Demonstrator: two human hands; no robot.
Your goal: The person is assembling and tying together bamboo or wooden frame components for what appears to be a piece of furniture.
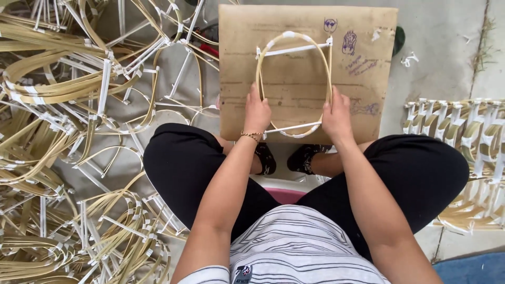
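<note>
An oval frame of thin bamboo strip, with two white crossbars, lies flat on a brown wooden board in front of my knees. My left hand grips the oval's left side near the lower crossbar. My right hand presses on its right side at the same height. A thin gold bracelet circles my left wrist. I sit on a low pink stool with the board resting over my feet.
A big tangled heap of bamboo strip frames with white tape joints covers the ground on the left. A neat stack of similar frames stands at the right. Bare concrete floor lies beyond the board. A blue mat corner shows bottom right.
</note>
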